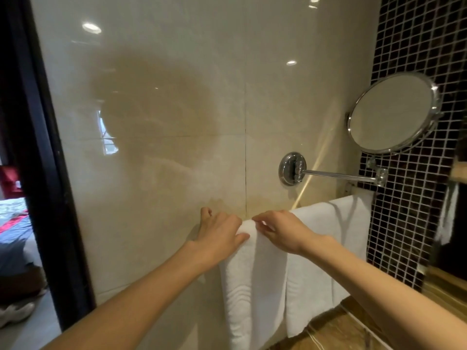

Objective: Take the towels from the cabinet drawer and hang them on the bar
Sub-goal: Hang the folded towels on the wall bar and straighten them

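Against the glossy beige tile wall [151, 147], a folded white terry towel [252, 286] hangs beside a wider white towel [328, 236]; left hand [219, 233] grips its top fold, right hand [283, 231] fingers [265, 217] apparently pinch it.

Lighting: bright, even, overhead; round lamp glare spots on the glossy wall tile [151, 122]. Wide-angle bowing along the door frame [38, 147]. Slight softness throughout; shadows faint.
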